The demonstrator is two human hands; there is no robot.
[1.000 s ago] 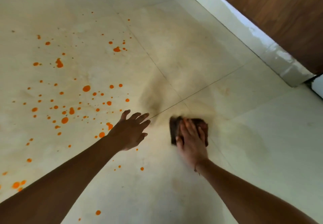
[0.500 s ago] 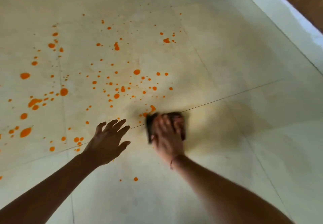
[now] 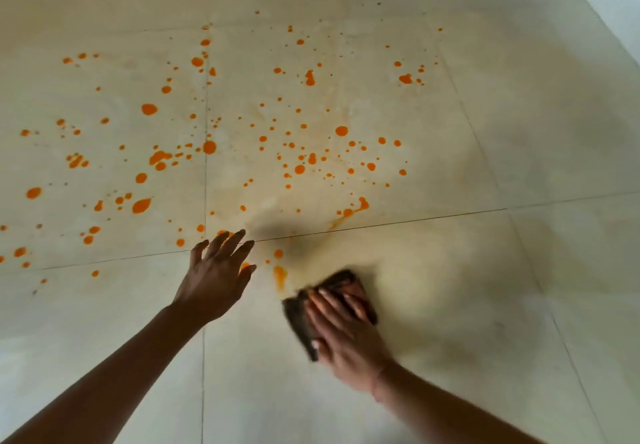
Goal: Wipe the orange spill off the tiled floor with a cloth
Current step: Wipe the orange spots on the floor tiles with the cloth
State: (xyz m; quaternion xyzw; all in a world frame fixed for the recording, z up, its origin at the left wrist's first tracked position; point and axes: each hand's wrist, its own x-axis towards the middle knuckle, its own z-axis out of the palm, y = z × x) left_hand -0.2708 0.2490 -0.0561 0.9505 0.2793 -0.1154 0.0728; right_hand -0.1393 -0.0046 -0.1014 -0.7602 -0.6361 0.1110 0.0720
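Note:
Orange drops of the spill [image 3: 299,169] are scattered over the cream tiled floor [image 3: 519,114], from the far left to the upper middle. My right hand [image 3: 343,326] presses flat on a dark folded cloth [image 3: 298,312] on the floor at lower middle, blurred by motion. An orange smear [image 3: 280,275] lies just left of the cloth, and a pale orange film spreads to its right. My left hand [image 3: 216,275] hovers with fingers spread and nothing in it, left of the cloth, near a tile joint.
A white skirting strip [image 3: 609,0] runs along the top right corner. Dark grout lines [image 3: 415,221] cross the floor. The tiles to the right and in front of me carry only faint streaks.
The view has swung left, showing more of the spill. My right hand has dragged the cloth back toward me, leaving an orange smear. My left hand keeps its spread pose.

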